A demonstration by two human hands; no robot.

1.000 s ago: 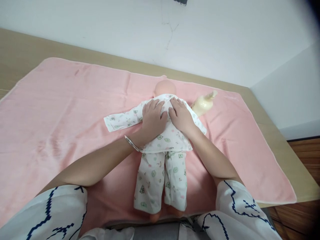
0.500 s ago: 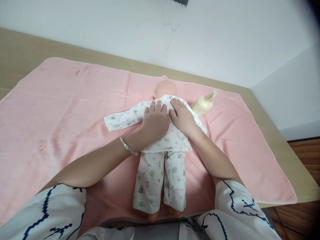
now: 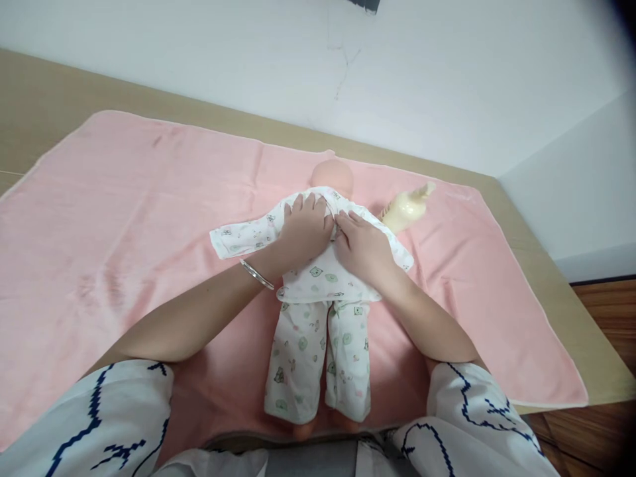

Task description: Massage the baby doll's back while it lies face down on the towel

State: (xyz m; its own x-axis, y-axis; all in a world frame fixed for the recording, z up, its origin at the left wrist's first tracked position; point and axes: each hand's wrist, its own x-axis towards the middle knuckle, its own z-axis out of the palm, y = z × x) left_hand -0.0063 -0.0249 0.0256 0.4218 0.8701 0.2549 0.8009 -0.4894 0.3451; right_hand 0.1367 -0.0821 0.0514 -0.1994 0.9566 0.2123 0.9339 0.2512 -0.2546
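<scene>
A baby doll (image 3: pixel 332 173) lies on the pink blanket with its head away from me. It wears a white printed shirt (image 3: pixel 325 273) and matching trousers (image 3: pixel 297 354). My left hand (image 3: pixel 307 228) rests on the left upper part of the shirt, its fingers spread out. Beside it, my right hand (image 3: pixel 362 244) lies flat on the right upper part, fingertips near the middle of the neckline. The left sleeve stretches out sideways. Both hands hide much of the shirt's front.
A glossy cream-coloured bottle-like object (image 3: pixel 408 207) lies right of the doll's shoulder. The pink blanket (image 3: pixel 163 179) covers most of the wooden table (image 3: pixel 561 291). Behind the table rises a white wall (image 3: pixel 223 59).
My left hand has slid slightly up and left towards the doll's shoulder. My right hand has drawn back a little towards me, with its fingertips lower on the shirt.
</scene>
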